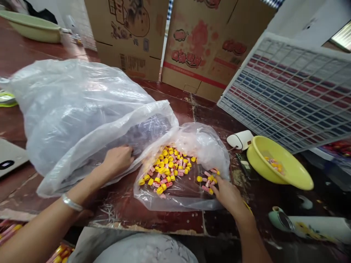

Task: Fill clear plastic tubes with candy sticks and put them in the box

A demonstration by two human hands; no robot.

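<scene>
A big clear plastic bag (pixel 74 106) lies on the dark red table (pixel 170 219). My left hand (pixel 117 159) grips the edge of its opening, fingers curled round the plastic. A smaller clear bag (pixel 203 146) lies open beside it, with many small pink candies with yellow caps (pixel 167 166) spilled on it. My right hand (pixel 226 193) rests on that bag's right side, its fingertips closed on a few of the candies (pixel 208 180). A silver bracelet (pixel 71 202) is on my left wrist.
A yellow bowl (pixel 278 164) with a few candies stands at the right, a white device (pixel 240 140) behind it. A gridded tray (pixel 290 91) leans at the back right. Cardboard boxes (pixel 175 40) line the back. A green basin (pixel 33 27) is far left, a mint cup (pixel 279 219) lies near right.
</scene>
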